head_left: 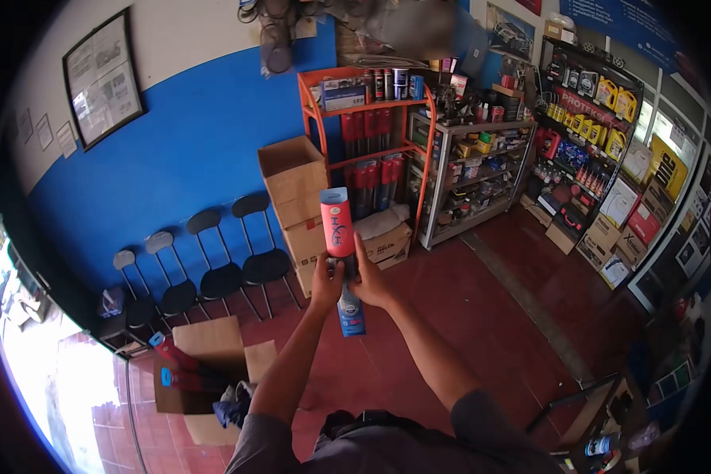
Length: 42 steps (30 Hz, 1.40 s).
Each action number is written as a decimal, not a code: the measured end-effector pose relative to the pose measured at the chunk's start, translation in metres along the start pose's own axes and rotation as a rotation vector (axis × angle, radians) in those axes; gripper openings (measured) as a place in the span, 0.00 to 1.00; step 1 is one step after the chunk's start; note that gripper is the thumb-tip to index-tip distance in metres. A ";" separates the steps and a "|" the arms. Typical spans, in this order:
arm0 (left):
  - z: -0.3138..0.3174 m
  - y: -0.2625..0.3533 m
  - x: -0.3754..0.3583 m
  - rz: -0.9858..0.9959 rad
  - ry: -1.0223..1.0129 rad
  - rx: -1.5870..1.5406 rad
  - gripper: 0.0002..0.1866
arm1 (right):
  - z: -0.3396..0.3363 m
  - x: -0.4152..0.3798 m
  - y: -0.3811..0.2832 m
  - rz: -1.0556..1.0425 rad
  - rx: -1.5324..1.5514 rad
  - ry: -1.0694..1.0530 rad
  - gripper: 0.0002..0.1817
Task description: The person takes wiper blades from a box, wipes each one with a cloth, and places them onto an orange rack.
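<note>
In the head view I hold a long, narrow package (336, 229) out in front of me, roughly upright. Its upper part is red with dark lettering, its lower end is blue, and a dark stretch shows between. My left hand (326, 283) grips it around the middle from one side. From the other side my right hand (369, 280) closes on it, thumb pointing up along the red part. What is inside the package cannot be seen. Similar red packages (367, 175) stand in the orange rack (314, 118) beyond my hands.
An open cardboard box (209, 336) on the red floor (419, 355) holds similar packages. Black chairs (220, 278) line the blue wall. Stacked cartons (295, 189) stand beside the rack. A glass display case (474, 170) and shelves of bottles (584, 118) are at the right.
</note>
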<state>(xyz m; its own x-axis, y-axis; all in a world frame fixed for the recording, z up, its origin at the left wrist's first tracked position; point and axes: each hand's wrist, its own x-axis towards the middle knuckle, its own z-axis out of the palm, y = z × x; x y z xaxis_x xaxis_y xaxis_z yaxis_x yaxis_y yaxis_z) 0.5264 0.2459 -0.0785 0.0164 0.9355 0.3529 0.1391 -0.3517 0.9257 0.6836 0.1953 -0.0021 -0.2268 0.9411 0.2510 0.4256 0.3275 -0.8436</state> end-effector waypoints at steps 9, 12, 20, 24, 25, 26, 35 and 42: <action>0.084 -0.048 0.145 -0.033 0.128 0.343 0.43 | -0.052 0.164 0.133 -0.119 -0.175 -0.082 0.69; 0.105 -0.110 0.209 -0.048 0.159 0.409 0.41 | -0.063 0.212 0.176 -0.160 -0.177 -0.088 0.72; 0.144 -0.144 0.323 -0.394 -0.051 0.349 0.51 | -0.098 0.335 0.275 0.061 -0.182 -0.316 0.76; 0.168 -0.207 0.381 -0.152 0.035 0.376 0.56 | -0.108 0.396 0.329 0.019 -0.246 -0.335 0.78; 0.173 -0.215 0.394 -0.150 0.010 0.366 0.56 | -0.110 0.411 0.343 -0.023 -0.240 -0.324 0.78; 0.178 -0.208 0.409 -0.152 0.029 0.372 0.56 | -0.112 0.426 0.360 -0.060 -0.231 -0.311 0.78; 0.237 -0.314 0.475 -0.025 0.111 0.566 0.55 | -0.098 0.522 0.519 -0.333 -0.137 -0.272 0.80; 0.252 -0.453 0.462 0.053 0.206 0.658 0.52 | -0.041 0.522 0.627 -0.327 -0.117 -0.339 0.79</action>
<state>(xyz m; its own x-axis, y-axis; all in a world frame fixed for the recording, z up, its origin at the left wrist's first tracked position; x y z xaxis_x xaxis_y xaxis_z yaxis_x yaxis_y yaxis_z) 0.7206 0.8463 -0.3691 -0.1394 0.8692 0.4744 0.7165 -0.2422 0.6543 0.8684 0.8952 -0.3806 -0.6294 0.7132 0.3085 0.3759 0.6269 -0.6824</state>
